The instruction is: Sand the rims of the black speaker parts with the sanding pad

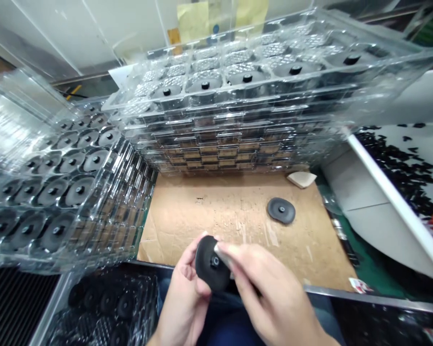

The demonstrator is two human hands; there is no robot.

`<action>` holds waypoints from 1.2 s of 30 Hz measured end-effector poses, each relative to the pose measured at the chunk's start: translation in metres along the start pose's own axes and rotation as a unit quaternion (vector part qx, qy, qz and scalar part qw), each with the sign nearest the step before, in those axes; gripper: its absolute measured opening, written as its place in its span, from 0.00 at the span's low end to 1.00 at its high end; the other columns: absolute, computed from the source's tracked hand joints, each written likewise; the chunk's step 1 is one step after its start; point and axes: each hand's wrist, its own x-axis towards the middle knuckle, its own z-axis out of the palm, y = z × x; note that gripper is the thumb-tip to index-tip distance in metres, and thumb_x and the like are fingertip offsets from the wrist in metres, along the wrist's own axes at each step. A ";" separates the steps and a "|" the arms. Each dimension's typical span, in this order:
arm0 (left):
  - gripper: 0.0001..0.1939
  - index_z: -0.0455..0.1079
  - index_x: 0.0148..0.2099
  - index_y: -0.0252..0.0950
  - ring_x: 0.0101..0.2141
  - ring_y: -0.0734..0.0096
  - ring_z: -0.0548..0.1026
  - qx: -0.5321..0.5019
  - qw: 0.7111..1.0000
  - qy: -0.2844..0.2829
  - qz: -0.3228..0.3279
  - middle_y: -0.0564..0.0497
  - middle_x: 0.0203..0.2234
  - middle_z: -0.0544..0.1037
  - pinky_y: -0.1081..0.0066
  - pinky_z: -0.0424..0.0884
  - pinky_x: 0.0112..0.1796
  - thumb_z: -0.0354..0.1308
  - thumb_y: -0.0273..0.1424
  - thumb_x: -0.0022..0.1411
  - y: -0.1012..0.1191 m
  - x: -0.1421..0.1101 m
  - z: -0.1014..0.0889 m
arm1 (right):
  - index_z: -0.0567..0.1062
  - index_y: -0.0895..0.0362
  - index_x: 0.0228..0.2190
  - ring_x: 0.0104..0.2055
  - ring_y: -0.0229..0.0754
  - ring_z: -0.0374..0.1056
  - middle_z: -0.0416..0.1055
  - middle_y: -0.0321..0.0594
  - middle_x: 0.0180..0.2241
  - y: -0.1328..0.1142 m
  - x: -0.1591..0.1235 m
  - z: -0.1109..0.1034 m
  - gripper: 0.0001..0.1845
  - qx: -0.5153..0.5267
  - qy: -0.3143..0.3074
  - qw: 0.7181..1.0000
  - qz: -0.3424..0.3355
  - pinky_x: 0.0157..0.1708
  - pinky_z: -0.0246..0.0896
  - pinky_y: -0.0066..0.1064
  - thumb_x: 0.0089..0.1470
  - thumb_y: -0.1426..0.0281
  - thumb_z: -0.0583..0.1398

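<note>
The left hand holds a black disc in its fingers at the surface's near edge; the right hand pinches a pale piece against it. A second disc lies toward the right edge.

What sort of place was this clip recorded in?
Probably a factory workstation for small parts. Stacked clear plastic trays hold rows of matching dark oval discs, many small black pieces lie loose in bulk on the right, and cardboard lines the work surface.

One head-worn view, facing forward and down, close above held black disc
</note>
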 end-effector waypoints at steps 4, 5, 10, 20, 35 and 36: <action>0.29 0.72 0.44 0.40 0.43 0.64 0.72 -0.009 1.000 0.004 0.000 0.48 0.42 0.77 0.73 0.67 0.43 0.71 0.29 0.34 -0.002 0.003 -0.005 | 0.71 0.57 0.41 0.34 0.36 0.70 0.72 0.38 0.32 0.000 0.003 0.001 0.14 0.013 -0.088 0.996 0.021 0.35 0.68 0.26 0.56 0.79 0.51; 0.29 0.72 0.44 0.41 0.40 0.68 0.73 -0.010 1.000 0.002 0.001 0.49 0.41 0.77 0.76 0.68 0.41 0.71 0.27 0.35 -0.001 0.003 -0.005 | 0.71 0.58 0.42 0.34 0.37 0.70 0.72 0.39 0.33 0.000 0.003 0.001 0.14 0.003 -0.072 0.997 0.014 0.35 0.68 0.27 0.56 0.79 0.51; 0.28 0.73 0.43 0.41 0.41 0.67 0.74 -0.021 1.000 -0.020 0.009 0.50 0.41 0.78 0.75 0.68 0.42 0.71 0.28 0.34 0.003 0.004 -0.003 | 0.70 0.59 0.43 0.31 0.38 0.69 0.72 0.40 0.30 0.000 0.003 -0.001 0.15 0.010 -0.073 0.997 -0.001 0.30 0.67 0.28 0.56 0.78 0.50; 0.30 0.73 0.42 0.43 0.38 0.67 0.74 -0.006 1.000 -0.016 0.003 0.52 0.40 0.78 0.73 0.68 0.42 0.71 0.23 0.32 0.007 0.008 -0.004 | 0.70 0.56 0.43 0.30 0.36 0.69 0.72 0.38 0.30 0.002 0.005 -0.006 0.15 0.031 -0.093 0.995 0.002 0.31 0.68 0.26 0.56 0.78 0.51; 0.36 0.66 0.51 0.44 0.44 0.60 0.72 -0.004 1.000 0.002 -0.001 0.50 0.41 0.76 0.68 0.67 0.44 0.70 0.26 0.36 0.011 0.004 0.009 | 0.76 0.55 0.38 0.37 0.44 0.73 0.76 0.41 0.37 0.066 -0.043 0.017 0.14 0.093 -0.002 0.954 0.284 0.35 0.70 0.31 0.55 0.63 0.55; 0.35 0.66 0.51 0.44 0.44 0.61 0.73 -0.001 1.000 -0.002 -0.004 0.50 0.42 0.76 0.69 0.68 0.44 0.69 0.26 0.37 0.010 0.005 0.008 | 0.77 0.55 0.37 0.37 0.45 0.73 0.76 0.42 0.37 0.071 -0.048 0.020 0.13 0.086 -0.007 0.956 0.282 0.35 0.70 0.32 0.55 0.63 0.56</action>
